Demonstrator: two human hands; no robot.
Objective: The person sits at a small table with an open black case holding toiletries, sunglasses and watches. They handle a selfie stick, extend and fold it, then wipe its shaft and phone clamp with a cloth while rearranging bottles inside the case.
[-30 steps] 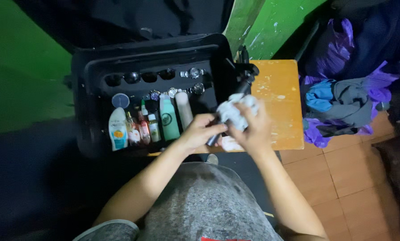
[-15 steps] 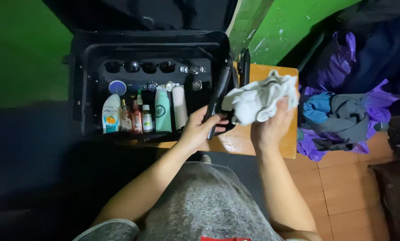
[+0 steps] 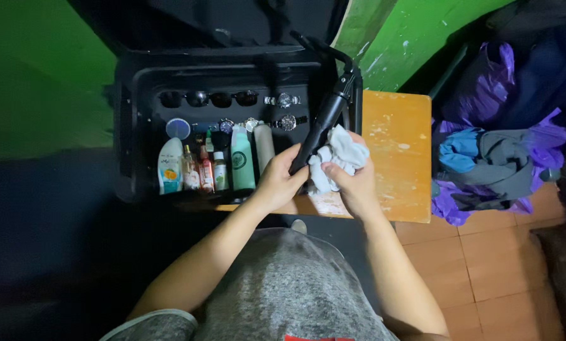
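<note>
My left hand [image 3: 280, 180] grips the lower end of a long black styling wand [image 3: 326, 120], which slants up to the right over the case's edge. My right hand [image 3: 352, 183] holds a crumpled white cloth [image 3: 340, 155] pressed against the wand's shaft, just right of my left hand. Both hands hover above the near edge of a small wooden table [image 3: 393, 145]. An open black case [image 3: 128, 126] stands to the left of them.
Inside the case stand several bottles [image 3: 207, 167], with sunglasses [image 3: 210, 98] and wristwatches [image 3: 283, 101] along its back. A pile of blue, grey and purple clothes [image 3: 485, 158] lies right of the table on an orange tiled floor [image 3: 485, 252]. Green wall behind.
The cloth was spread wide and raised in my right hand half a second ago; now it is bunched against the wand. The wand's upper end has swung further right.
</note>
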